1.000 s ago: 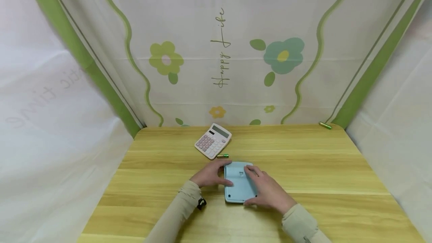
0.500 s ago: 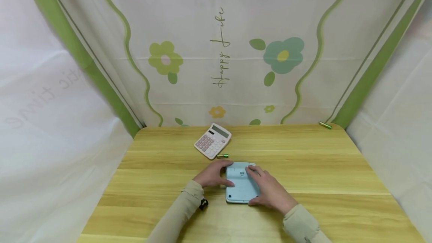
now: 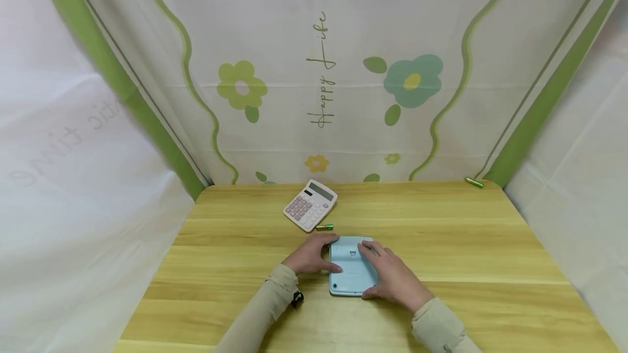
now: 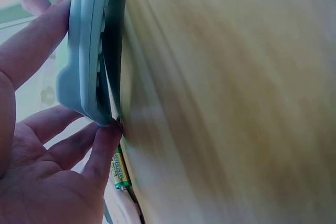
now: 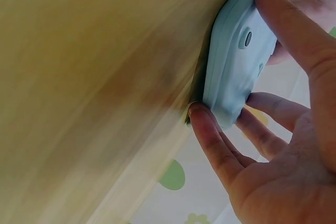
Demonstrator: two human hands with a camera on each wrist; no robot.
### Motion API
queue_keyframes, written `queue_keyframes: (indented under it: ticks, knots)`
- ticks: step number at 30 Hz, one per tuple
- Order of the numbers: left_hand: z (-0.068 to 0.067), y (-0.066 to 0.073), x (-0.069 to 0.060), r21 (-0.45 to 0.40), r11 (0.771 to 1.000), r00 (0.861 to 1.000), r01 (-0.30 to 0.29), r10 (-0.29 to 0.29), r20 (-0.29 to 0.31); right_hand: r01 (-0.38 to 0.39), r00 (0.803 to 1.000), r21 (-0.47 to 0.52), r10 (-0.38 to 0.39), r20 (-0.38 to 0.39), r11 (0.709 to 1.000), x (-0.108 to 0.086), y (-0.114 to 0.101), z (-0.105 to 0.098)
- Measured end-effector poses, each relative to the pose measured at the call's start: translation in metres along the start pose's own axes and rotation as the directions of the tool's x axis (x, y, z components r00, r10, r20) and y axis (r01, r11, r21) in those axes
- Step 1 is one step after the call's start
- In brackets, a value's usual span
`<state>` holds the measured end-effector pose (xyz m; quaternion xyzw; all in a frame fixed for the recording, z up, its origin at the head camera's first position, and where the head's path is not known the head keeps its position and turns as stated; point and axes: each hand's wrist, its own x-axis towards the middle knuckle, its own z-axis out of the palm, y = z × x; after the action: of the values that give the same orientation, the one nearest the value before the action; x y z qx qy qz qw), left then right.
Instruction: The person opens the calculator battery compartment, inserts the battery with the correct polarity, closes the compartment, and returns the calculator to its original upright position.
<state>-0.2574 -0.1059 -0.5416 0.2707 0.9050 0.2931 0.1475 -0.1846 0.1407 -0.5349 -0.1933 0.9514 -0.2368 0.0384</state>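
A light-blue calculator (image 3: 352,277) lies face down on the wooden table, its back with a small cover latch turned up. My left hand (image 3: 309,255) grips its left side, thumb on the back and fingers at the far left corner. On the right side my right hand (image 3: 395,281) holds it between thumb and fingers. The left wrist view shows the blue calculator (image 4: 89,40) edge-on, its keys facing the table with a thin gap beneath. In the right wrist view, fingertips reach the calculator's (image 5: 231,72) edge near a round foot.
Beyond the left hand lies a green battery (image 3: 325,227), beside a white calculator with pink keys (image 3: 310,206). Another battery (image 3: 473,182) sits near the table's (image 3: 471,309) far right corner. A flower-print curtain (image 3: 324,70) hangs behind the table.
The blue calculator and both hands have shifted slightly to the right, mostly in the first half second. The grip of both hands looks about the same.
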Motion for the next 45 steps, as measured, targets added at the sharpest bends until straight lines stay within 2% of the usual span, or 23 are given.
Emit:
queue_keyframes:
  ticks: [7, 10, 16, 23, 30, 38, 45]
  knots:
    - [0.001, 0.002, -0.004, 0.006, 0.999, 0.999, 0.037, -0.037, 0.005, 0.000, 1.000, -0.007, 0.000, 0.000, 1.000, 0.000, 0.001, 0.000]
    - [0.003, 0.003, -0.006, 0.040, 0.999, 0.999, 0.034, -0.034, 0.010, 0.000, 1.000, -0.005, 0.000, -0.001, 1.000, 0.000, 0.002, 0.000]
    - [0.007, 0.005, -0.015, 0.107, 0.993, 0.996, 0.058, -0.065, 0.059, 0.020, 1.000, -0.003, -0.020, -0.016, 1.000, -0.001, 0.001, 0.000]
    - [0.008, 0.001, -0.024, 0.154, 0.988, 0.996, 0.026, -0.039, 0.081, 0.029, 1.000, 0.019, -0.029, -0.009, 0.999, -0.002, -0.001, 0.001]
    - [0.008, 0.003, -0.022, 0.119, 0.992, 0.995, 0.045, -0.054, 0.080, 0.023, 1.000, 0.021, -0.023, -0.015, 1.000, 0.000, 0.001, -0.002]
    - [0.009, 0.007, -0.021, 0.123, 0.990, 0.994, 0.066, -0.075, 0.073, 0.025, 0.998, -0.073, -0.029, -0.054, 0.997, 0.007, -0.001, -0.008]
    - [0.008, 0.009, -0.021, 0.123, 0.990, 0.995, 0.068, -0.077, 0.069, 0.057, 0.995, -0.097, -0.065, -0.075, 0.994, 0.017, -0.004, -0.009]
